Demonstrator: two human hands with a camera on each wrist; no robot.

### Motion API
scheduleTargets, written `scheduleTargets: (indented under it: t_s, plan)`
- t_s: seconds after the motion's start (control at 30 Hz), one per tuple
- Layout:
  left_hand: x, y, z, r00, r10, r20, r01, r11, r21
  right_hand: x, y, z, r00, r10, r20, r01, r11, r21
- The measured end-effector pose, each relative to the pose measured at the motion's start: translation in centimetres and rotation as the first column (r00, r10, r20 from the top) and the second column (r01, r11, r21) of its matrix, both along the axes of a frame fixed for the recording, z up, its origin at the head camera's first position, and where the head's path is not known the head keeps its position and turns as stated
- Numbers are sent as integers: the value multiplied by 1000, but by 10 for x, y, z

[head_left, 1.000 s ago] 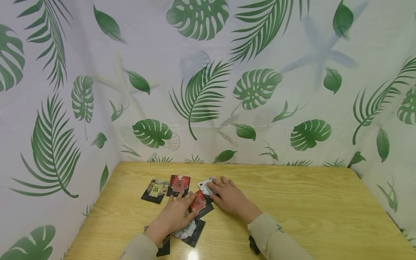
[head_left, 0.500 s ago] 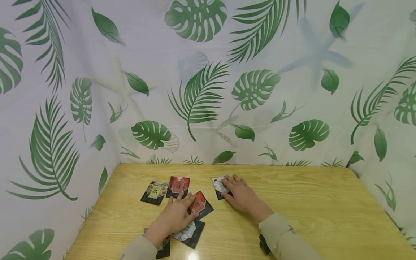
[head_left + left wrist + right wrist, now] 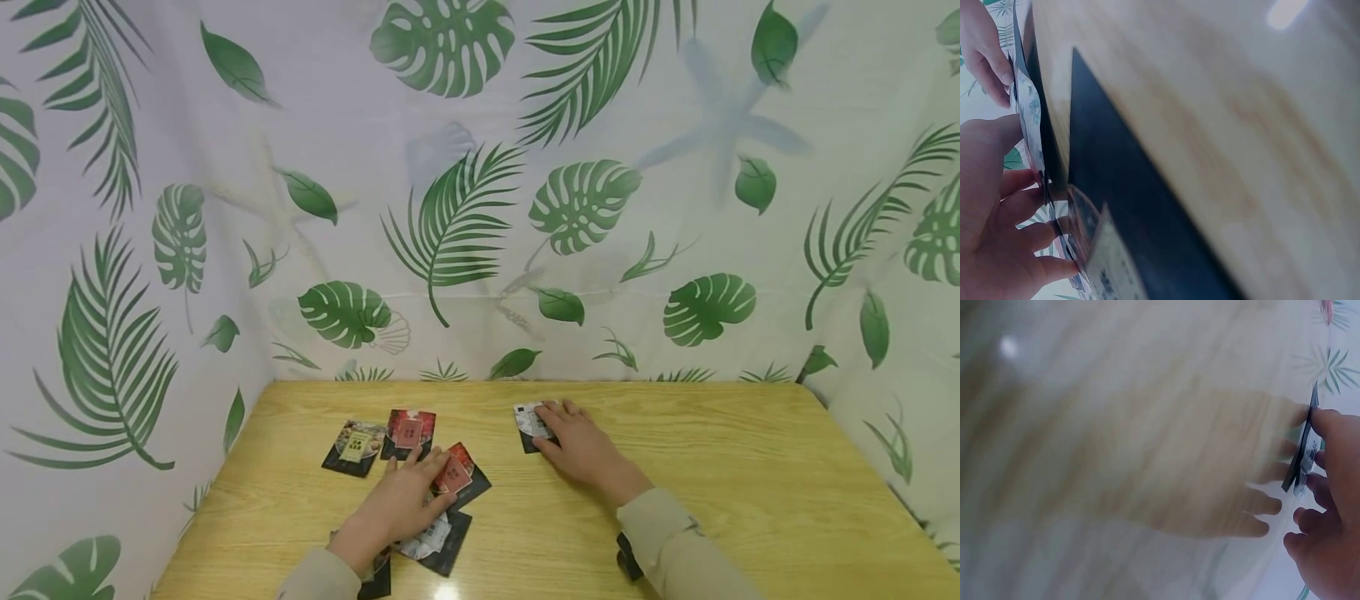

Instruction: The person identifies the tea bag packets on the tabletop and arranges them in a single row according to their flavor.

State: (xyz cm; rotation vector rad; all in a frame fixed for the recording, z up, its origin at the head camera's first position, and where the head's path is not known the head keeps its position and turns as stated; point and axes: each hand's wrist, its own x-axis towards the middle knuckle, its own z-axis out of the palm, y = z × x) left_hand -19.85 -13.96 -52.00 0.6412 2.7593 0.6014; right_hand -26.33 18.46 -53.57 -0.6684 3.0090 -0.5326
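Note:
On the table several flat square packets with printed tops and black lower parts lie about. My right hand (image 3: 581,442) rests its extended fingers on a white-and-black packet (image 3: 531,427) at the back, covering its right part. Spread over the cluster at the left is my left hand (image 3: 401,500), its fingers touching a red-and-black packet (image 3: 462,477) and its thumb above a white-and-black packet (image 3: 444,546). In the left wrist view these fingers lie flat against the packets. A yellow-labelled packet (image 3: 353,447) and another red packet (image 3: 409,433) lie beyond the left fingertips.
A dark packet (image 3: 377,577) lies partly hidden under the left wrist. The wooden table (image 3: 750,483) ends at a leaf-printed cloth wall (image 3: 480,333) behind and on both sides. A black wrist device (image 3: 628,557) shows below the right sleeve.
My right hand has slid the white-and-black packet to the right, away from the red-and-black one it was touching. My left hand stays on the cluster.

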Motion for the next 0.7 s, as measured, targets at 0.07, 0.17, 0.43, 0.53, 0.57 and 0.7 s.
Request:
scheduleTargets:
  t_s: [0.07, 0.17, 0.43, 0.53, 0.57, 0.7]
  plan:
    - [0, 0, -1, 1000, 0, 1, 0, 1000, -2, 0, 6, 1, 1000, -11, -2, 11, 1000, 3]
    - [-1, -1, -1, 1000, -2, -1, 2, 1000, -2, 0, 15, 3, 1000, -30, -3, 30, 1000, 8]
    - [-1, -1, -1, 1000, 2, -3, -2, 1000, 7, 6, 35, 14, 998, -67, 1, 67, 997, 24]
    - [-1, -1, -1, 1000, 2, 3, -2, 1000, 6, 7, 39, 14, 998, -63, -5, 64, 998, 21]
    - [0, -1, -1, 1000, 2, 4, -2, 1000, 7, 7, 40, 14, 999, -49, -15, 50, 999, 22]
    - [-1, 0, -1, 1000, -1, 2, 1, 1000, 8, 6, 39, 12, 1000, 15, -15, -15, 1000, 3]
